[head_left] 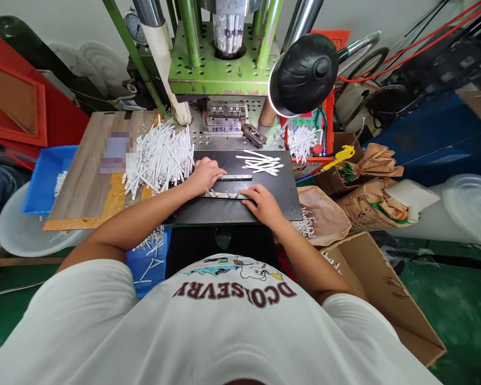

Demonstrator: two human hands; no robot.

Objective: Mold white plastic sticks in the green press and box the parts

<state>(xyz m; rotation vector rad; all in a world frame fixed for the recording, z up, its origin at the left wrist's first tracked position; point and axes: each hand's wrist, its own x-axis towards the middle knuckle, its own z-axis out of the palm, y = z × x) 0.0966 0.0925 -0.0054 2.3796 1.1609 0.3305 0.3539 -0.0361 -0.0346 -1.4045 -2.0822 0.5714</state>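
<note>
Head view showed a narrow strip with small pegs [225, 195] on the black desk [228, 214], between the two hands, its long axis running nine to three o'clock. The right hand [264, 204] was at its three o'clock end, fingers slightly parted (whether they pinched it, I could not tell). The left hand [203, 175] covered the nine o'clock side, fingers curled by a dark bar [239, 177]; its hold was unclear too. That bar lay parallel, barring the strip's twelve o'clock side. Loose white sticks [260, 163] lay toward two, a larger heap [160, 155] at ten.
</note>
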